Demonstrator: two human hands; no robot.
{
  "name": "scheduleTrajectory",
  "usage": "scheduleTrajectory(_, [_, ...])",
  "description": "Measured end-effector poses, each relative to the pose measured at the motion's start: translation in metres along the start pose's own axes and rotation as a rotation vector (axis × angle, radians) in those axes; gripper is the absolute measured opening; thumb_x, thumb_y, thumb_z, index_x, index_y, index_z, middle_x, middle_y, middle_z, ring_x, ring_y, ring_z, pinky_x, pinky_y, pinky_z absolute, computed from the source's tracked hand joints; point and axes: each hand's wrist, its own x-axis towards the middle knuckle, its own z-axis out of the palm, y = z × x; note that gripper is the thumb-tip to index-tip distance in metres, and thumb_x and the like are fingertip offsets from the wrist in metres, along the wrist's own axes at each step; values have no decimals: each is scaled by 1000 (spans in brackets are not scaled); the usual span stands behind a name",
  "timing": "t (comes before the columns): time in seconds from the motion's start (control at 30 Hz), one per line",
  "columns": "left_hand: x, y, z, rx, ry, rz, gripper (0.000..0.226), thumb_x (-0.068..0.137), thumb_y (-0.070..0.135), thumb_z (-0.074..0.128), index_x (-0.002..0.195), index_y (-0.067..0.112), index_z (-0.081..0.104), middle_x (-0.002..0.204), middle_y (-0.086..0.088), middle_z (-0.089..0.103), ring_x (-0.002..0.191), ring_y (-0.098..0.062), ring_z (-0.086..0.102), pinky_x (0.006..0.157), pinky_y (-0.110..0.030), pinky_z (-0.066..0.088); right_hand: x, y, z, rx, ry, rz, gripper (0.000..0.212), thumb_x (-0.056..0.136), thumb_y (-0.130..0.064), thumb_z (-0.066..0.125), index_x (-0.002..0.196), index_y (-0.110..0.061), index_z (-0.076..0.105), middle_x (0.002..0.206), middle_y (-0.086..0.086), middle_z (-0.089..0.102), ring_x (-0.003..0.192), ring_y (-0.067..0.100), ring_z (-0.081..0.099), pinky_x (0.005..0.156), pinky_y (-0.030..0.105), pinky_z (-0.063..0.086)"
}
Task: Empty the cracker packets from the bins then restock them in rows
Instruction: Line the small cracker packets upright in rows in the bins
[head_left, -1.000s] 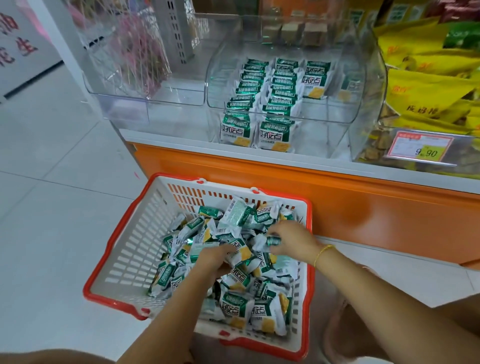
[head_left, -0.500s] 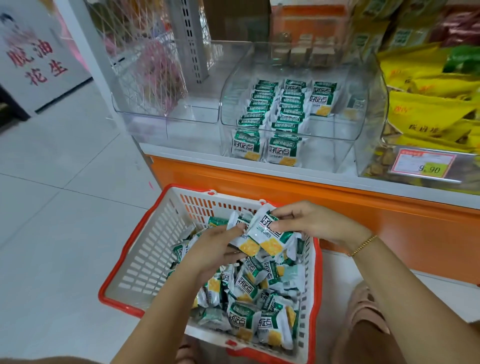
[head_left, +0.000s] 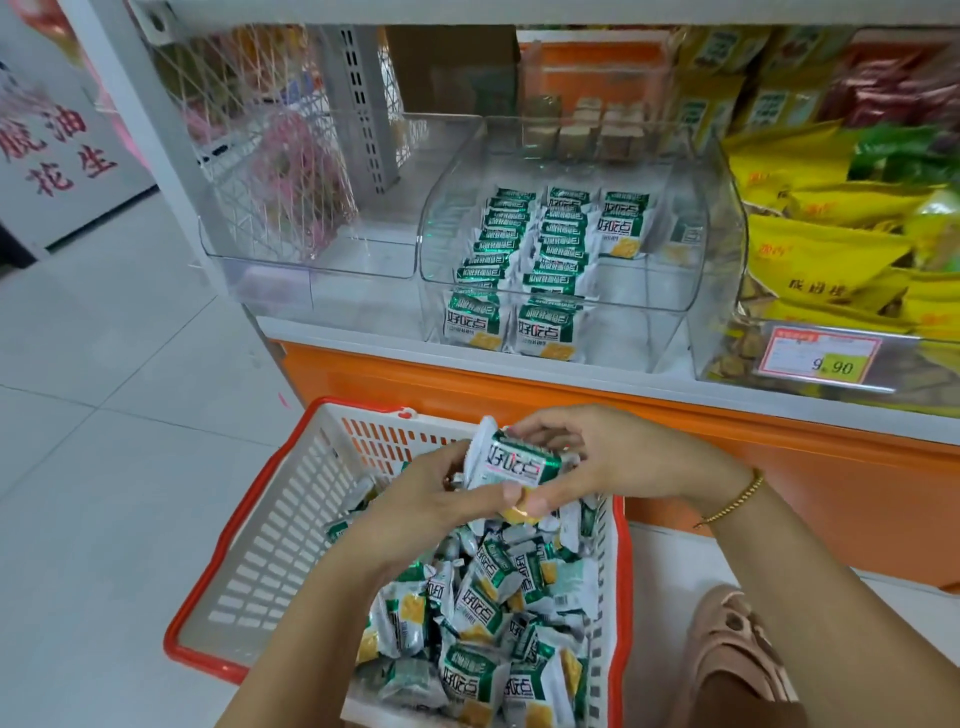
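Note:
Between both hands I hold a small stack of green-and-white cracker packets (head_left: 514, 465) above the basket. My left hand (head_left: 441, 493) grips the stack from the left and below, thumb on its lower edge. My right hand (head_left: 613, 457) pinches it from the top and right. Underneath, a white basket with a red rim (head_left: 270, 540) holds several loose packets (head_left: 483, 613). On the shelf a clear bin (head_left: 670, 332) contains two full rows of packets (head_left: 519, 260) and the start of a third row (head_left: 626, 223).
An empty clear bin (head_left: 311, 260) stands left of the stocked one. Yellow snack bags (head_left: 831, 244) and a 9.90 price tag (head_left: 823, 358) fill the shelf on the right. The orange shelf base (head_left: 675, 415) runs behind the basket. My sandalled foot (head_left: 732, 654) is beside the basket.
Both hands came up out of the basket's pile with packets and brought them together into one stack held above it. The camera tilted up toward the shelf.

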Motion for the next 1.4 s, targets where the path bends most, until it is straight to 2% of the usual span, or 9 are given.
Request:
scheduleTrajectory(0.23, [27, 52, -1, 3, 359, 351, 73, 60, 41, 84, 124, 32, 50, 109, 5, 67, 94, -6, 66, 74, -26, 57, -2, -41, -63, -12, 138, -32, 71, 71, -34, 77, 135, -25, 50, 127, -17, 52, 106, -10, 48, 83, -4, 37])
scheduleTrajectory(0.37, [46, 77, 1, -90, 435, 509, 79, 59, 40, 85, 128, 31, 48, 114, -1, 64, 100, -15, 65, 81, -32, 56, 1, -63, -97, -136, 242, -60, 76, 56, -48, 75, 126, -27, 53, 114, -24, 53, 110, -9, 51, 92, 4, 38])
scheduleTrajectory(0.5, [64, 97, 12, -271, 456, 560, 74, 67, 29, 76, 132, 22, 41, 120, 5, 54, 95, 7, 61, 76, -12, 51, 13, -64, -122, -164, 328, -50, 66, 54, -51, 77, 112, -26, 56, 111, -10, 61, 103, 0, 57, 94, 15, 43])
scheduleTrajectory(0.63, [87, 97, 12, 32, 565, 537, 60, 82, 39, 67, 135, 23, 45, 130, 9, 51, 117, 2, 51, 99, -17, 39, 24, -59, -160, -53, 448, 61, 38, 73, -20, 82, 105, -18, 63, 94, -5, 68, 79, 5, 62, 72, 16, 49])
scheduleTrajectory(0.77, [106, 87, 12, 519, 604, 561, 22, 91, 18, 60, 113, 15, 64, 110, 3, 60, 105, -15, 55, 78, -12, 30, 56, -49, -196, -594, 594, 358, 45, 73, -33, 78, 105, -5, 67, 98, 10, 69, 72, 16, 60, 72, 28, 50])
scheduleTrajectory(0.9, [112, 82, 8, 522, 597, 627, 10, 87, 10, 62, 96, 13, 67, 92, 7, 56, 87, -13, 57, 69, -15, 32, 96, -44, -195, -1022, 362, 568, 34, 76, -35, 73, 64, -8, 54, 79, 9, 56, 60, 21, 49, 53, 27, 44])
scheduleTrajectory(1.13, [115, 74, 1, 565, 587, 695, 23, 79, -3, 68, 92, 16, 68, 90, 10, 57, 82, -3, 51, 76, 5, 30, 120, -53, -217, -908, 107, 787, 62, 85, -40, 68, 133, -4, 51, 140, 12, 50, 113, 27, 56, 87, 32, 48])
scheduleTrajectory(1.23, [114, 73, 1, 543, 594, 707, 23, 81, -3, 66, 93, 16, 68, 91, 12, 56, 84, -2, 51, 76, 5, 30, 116, -64, -225, -818, 121, 825, 69, 88, -38, 64, 142, -3, 39, 149, 14, 37, 85, 24, 54, 71, 32, 46])
scheduleTrajectory(1.4, [114, 73, 3, 521, 603, 700, 23, 83, -3, 63, 94, 16, 68, 92, 14, 53, 85, -1, 52, 78, 4, 32, 121, -70, -212, -1147, 106, 815, 53, 93, -37, 57, 136, -7, 49, 143, 11, 46, 62, 15, 46, 50, 21, 38])
